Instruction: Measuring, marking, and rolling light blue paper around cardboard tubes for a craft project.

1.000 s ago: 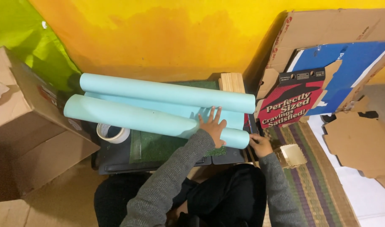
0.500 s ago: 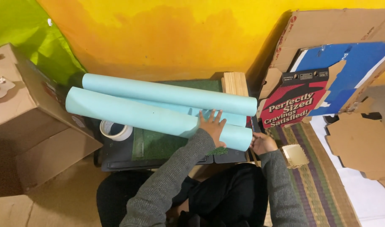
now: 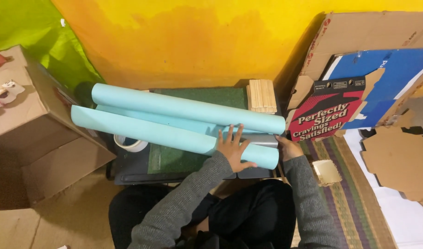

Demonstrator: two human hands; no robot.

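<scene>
Pressing a long sheet of light-blue paper [image 3: 174,120], both edges curled into rolls.
Left hand [image 3: 233,150] lies flat, fingers spread, on it; right hand [image 3: 287,147] clasps its end.

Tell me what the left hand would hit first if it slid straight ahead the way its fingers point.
The left hand lies flat on the near roll of light blue paper, fingers pointing away toward the wall. Going straight on, it would probably meet the far roll first, though how high that roll sits is unclear.
</scene>
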